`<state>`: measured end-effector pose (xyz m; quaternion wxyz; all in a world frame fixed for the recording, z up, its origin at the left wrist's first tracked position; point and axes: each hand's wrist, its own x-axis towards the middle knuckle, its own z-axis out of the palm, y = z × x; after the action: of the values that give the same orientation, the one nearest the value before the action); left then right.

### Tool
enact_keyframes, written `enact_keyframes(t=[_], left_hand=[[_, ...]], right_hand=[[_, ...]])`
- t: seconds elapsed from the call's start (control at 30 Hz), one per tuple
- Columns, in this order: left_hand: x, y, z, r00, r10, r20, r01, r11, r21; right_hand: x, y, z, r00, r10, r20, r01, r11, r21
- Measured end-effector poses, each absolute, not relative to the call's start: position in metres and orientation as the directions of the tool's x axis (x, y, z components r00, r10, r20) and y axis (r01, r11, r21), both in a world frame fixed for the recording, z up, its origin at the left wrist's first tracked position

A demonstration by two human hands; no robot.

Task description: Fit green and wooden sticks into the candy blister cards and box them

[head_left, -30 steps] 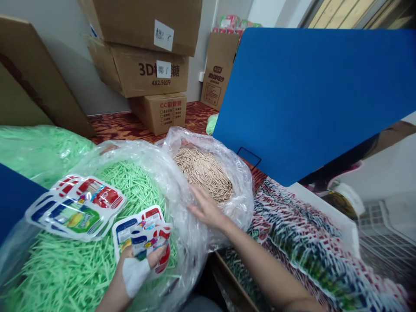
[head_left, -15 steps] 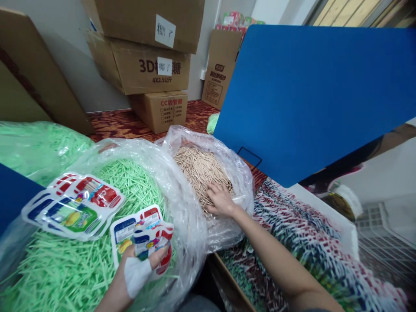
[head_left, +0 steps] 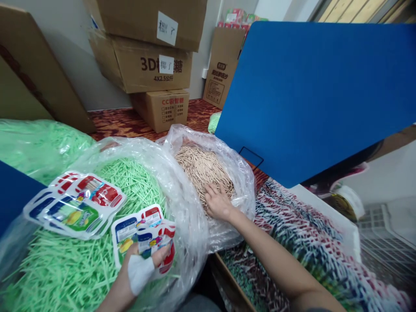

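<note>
My left hand (head_left: 143, 262), with a white wrap round the thumb's base, grips printed plastic pouches (head_left: 156, 240) in red, blue and green above the green sticks. My right hand (head_left: 218, 203) lies on the thin brown sticks (head_left: 201, 169), its fingers apart and their tips among the top sticks. A clear plastic bag (head_left: 242, 173) surrounds those sticks. More printed pouches (head_left: 76, 206) lie in an overlapping pile on the green sticks (head_left: 65, 273), inside a larger clear bag (head_left: 188, 242) at the left.
Stacked cardboard boxes (head_left: 156, 71) stand behind the bags. A big blue board (head_left: 312, 95) slants across the right side. Below it lies a multicoloured shaggy mat (head_left: 292, 229). Another bag of green sticks (head_left: 42, 143) sits at the far left, beside a leaning cardboard panel (head_left: 39, 73).
My right hand has shifted slightly left on the brown sticks, its fingers spread a little more. My left hand keeps its hold on the pouches. The view has shifted slightly.
</note>
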<state>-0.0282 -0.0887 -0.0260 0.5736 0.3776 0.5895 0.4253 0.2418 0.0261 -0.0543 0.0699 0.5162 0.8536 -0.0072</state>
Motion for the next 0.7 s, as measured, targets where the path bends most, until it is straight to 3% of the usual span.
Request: enact_keyframes(t=[0.43, 0.6, 0.7], left_hand=[[-0.03, -0.088, -0.028, 0.033, 0.944, -0.33, -0.05, 0.331, 0.942], [-0.033, -0.087, -0.025, 0.034, 0.925, -0.378, -0.063, 0.38, 0.923], [-0.029, -0.088, -0.021, -0.005, 0.926, -0.378, -0.074, 0.377, 0.923]], right_hand=[[0.25, 0.029, -0.052, -0.482, 0.873, -0.069, 0.858, 0.487, 0.162], [0.272, 0.038, -0.026, -0.368, 0.924, -0.102, 0.91, 0.336, -0.243], [0.278, 0.044, -0.021, -0.328, 0.94, -0.098, 0.89, 0.272, -0.367]])
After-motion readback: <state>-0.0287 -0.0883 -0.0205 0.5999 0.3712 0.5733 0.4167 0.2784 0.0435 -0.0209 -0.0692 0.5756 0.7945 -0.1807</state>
